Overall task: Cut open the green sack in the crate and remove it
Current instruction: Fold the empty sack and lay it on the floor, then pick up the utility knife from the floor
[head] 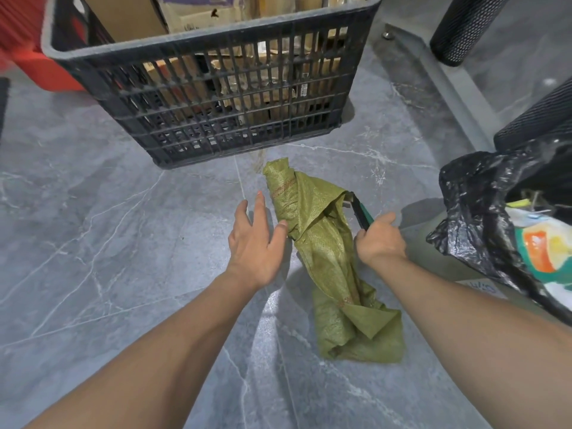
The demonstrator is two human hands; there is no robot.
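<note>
Lying crumpled and twisted lengthwise on the grey floor (108,227), the sack (328,261) is olive-green woven plastic, out of the black crate (216,97) and just in front of it. Left hand (257,239) spread open, thumb touching the sack's edge. Right hand (380,239) clenched around a green-handled cutter (360,212) beside the sack.

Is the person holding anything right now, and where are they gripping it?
The right hand grips a green-handled cutter by its handle. The left hand is open, holding nothing.
</note>
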